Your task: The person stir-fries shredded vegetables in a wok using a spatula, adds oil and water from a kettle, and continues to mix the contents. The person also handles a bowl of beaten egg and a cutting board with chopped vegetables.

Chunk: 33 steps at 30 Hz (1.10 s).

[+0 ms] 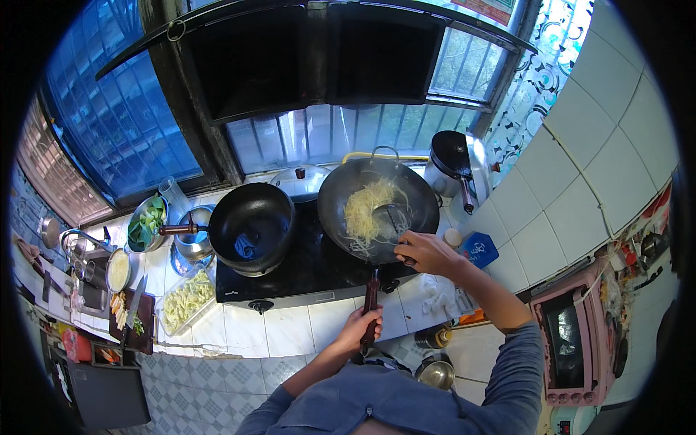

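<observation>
My left hand (360, 325) grips the dark wooden handle (372, 293) of a large wok (337, 190) on the right side of the stove. Pale yellow shredded food (364, 212), like potato strips, lies in the wok, with some strands spread up its wall. My right hand (427, 251) is closed around the handle of a spatula; its dark slotted blade (387, 216) rests among the strips at their right edge. Most of the spatula's handle is hidden by my fingers. Faint steam seems to hang over the wok.
A second wok (250, 223) sits on the left of the black stove (304, 272), its handle pointing left. Further left are a tub of chopped cabbage-like vegetable (187, 299), a cutting board (142, 326) with a knife (136, 304), and a bowl of greens (148, 224). Stacked pans (451, 163) stand at the right.
</observation>
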Available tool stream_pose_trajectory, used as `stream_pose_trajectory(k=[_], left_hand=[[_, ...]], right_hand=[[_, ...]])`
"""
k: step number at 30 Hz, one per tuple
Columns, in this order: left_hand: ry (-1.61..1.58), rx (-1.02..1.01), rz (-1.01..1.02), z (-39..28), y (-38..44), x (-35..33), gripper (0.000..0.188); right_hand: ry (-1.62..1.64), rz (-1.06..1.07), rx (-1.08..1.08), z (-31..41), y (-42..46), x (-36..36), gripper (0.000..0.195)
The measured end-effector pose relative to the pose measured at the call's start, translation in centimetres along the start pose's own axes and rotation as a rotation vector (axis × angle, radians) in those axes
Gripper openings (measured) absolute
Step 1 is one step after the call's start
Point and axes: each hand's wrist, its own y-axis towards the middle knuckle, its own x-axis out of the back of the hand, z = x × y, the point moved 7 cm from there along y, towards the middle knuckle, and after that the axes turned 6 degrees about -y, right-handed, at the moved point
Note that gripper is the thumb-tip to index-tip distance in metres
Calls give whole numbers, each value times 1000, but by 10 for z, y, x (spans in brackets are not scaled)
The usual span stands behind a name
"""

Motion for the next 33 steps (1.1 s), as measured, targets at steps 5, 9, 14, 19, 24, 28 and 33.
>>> stream_pose_trajectory(k=[5, 9, 14, 19, 24, 28, 33], left_hand=[[-14, 35, 36, -3, 2, 4, 26], [-30, 14, 6, -15, -10, 12, 26], [0, 23, -2, -15, -8, 12, 26], [8, 46, 2, -15, -4, 11, 27], [13, 44, -10, -17, -10, 11, 30], [-9, 43, -5, -14, -7, 17, 27], [7, 56, 12, -17, -7, 9, 27]], right_hand=[[-71, 199, -136, -21, 5, 10, 21], [213, 154, -47, 28, 12, 77, 14], [141, 153, 5, 62, 12, 45, 19], [-70, 26, -72, 9, 27, -46, 17], [261, -146, -107, 16, 19, 41, 11], [405, -95, -107, 46, 15, 65, 13], [190, -86, -148, 13, 33, -7, 19]])
